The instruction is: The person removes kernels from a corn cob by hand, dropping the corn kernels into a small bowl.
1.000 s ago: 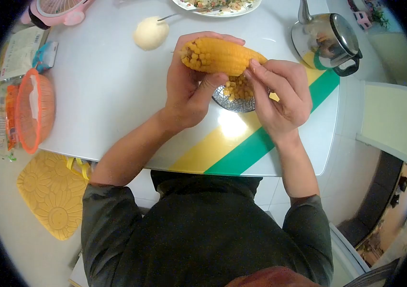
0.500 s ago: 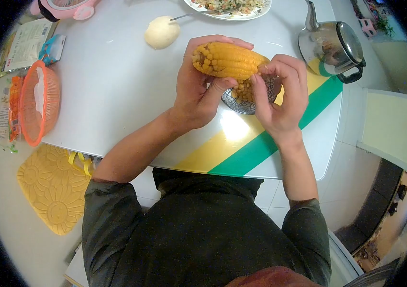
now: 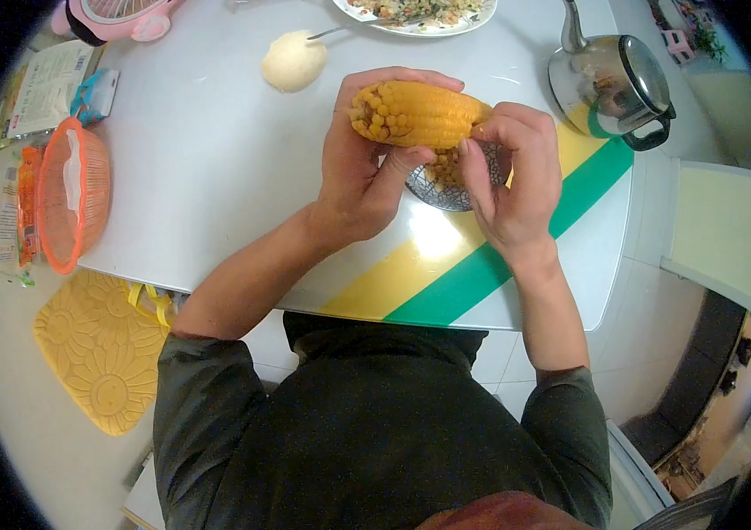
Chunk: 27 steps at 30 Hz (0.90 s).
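White tabletop with yellow and green diagonal stripes (image 3: 216,177), filling the upper middle of the frame; pale tiled floor below it at lower right.

Yellow ear of corn (image 3: 419,110) — upper centre, held up off the table, long axis running nearly level from left to right. Blunt end with rounder, uneven kernels at left; narrower end at right, by the right hand.

Left hand (image 3: 350,181) grasped the ear: fingers behind and over the top, thumb along the underside. It had the fuller contact, toward the blunt end. Right hand (image 3: 524,181) was at the narrow end, fingers bent, thumb and forefinger drawn near each other by its lower edge. Whether they pinched a kernel, could not tell.

Dark-patterned bowl (image 3: 448,200), partly hidden, lay just below the ear in the frame, between the hands — loose yellow kernels (image 3: 442,168) in it. Silvery kettle with black handle (image 3: 609,84), upper right; pale rounded lump (image 3: 294,64), upper left of centre; orange plastic basket (image 3: 97,190), left edge of the table.
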Tool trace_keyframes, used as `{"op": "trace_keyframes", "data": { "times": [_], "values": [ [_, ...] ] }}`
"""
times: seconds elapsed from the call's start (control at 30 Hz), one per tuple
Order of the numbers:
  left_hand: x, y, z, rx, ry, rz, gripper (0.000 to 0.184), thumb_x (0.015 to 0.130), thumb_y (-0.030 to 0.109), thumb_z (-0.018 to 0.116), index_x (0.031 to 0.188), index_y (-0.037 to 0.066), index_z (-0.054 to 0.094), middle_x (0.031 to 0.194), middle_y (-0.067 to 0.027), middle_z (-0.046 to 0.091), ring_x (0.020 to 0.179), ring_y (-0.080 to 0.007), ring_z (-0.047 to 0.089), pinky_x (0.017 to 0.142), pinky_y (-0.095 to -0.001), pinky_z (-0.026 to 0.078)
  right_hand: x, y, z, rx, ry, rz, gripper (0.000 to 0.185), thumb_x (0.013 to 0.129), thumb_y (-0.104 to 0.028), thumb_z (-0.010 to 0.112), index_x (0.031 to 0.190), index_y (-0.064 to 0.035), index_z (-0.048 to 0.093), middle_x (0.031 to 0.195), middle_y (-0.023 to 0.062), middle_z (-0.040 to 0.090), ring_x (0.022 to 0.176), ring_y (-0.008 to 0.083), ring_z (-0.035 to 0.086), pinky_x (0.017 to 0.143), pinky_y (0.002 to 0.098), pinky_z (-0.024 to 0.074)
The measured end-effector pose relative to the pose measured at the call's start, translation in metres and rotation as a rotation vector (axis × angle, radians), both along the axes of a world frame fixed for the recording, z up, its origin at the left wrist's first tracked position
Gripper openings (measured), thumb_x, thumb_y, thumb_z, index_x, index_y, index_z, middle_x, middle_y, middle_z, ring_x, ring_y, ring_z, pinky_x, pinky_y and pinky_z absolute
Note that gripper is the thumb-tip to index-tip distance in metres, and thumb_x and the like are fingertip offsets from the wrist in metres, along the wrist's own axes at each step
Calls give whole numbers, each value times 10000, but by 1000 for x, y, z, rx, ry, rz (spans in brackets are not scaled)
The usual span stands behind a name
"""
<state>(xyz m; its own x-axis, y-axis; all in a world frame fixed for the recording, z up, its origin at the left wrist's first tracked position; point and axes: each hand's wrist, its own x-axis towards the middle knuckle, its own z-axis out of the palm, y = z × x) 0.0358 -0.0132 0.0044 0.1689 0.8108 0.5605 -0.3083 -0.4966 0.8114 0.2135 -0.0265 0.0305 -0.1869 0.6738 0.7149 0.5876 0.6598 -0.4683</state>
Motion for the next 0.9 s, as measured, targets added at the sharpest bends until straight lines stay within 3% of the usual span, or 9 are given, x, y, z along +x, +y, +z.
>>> {"op": "trace_keyframes", "data": {
  "times": [0.1, 0.43, 0.67, 0.9],
  "values": [
    [0, 0, -3, 18, -17, -28, 515, 932, -64, 616, 1368, -12, 348, 1360, -235, 571, 1243, -266, 595, 1081, -390, 489, 2, 1, 2, 31, -38, 19, 306, 784, 18, 791, 1038, -34, 629, 980, 131, 669, 846, 291, 666, 677, 360, 555],
    [-2, 1, 0, 60, 20, -21, 511, 941, -71, 599, 1374, 0, 339, 1372, -232, 555, 1250, -274, 588, 1086, -390, 486, -2, -7, 3, -64, 75, 8, 316, 792, 38, 796, 1070, -13, 655, 989, 154, 690, 849, 300, 681, 690, 356, 563],
    [0, 1, -2, 63, 11, -6, 498, 962, -33, 612, 1375, 3, 336, 1375, -233, 555, 1249, -268, 588, 1087, -390, 487, 2, -4, -1, 50, 20, 23, 313, 765, 41, 828, 1028, 1, 665, 940, 152, 694, 816, 292, 679, 669, 346, 557],
    [4, -3, -1, 33, -11, 3, 495, 968, -7, 627, 1370, -3, 338, 1357, -232, 568, 1239, -268, 595, 1080, -388, 487, 3, -3, -1, -18, 67, 49, 281, 790, 37, 787, 1021, 0, 632, 944, 145, 671, 801, 294, 659, 662, 348, 549]
  ]
}}
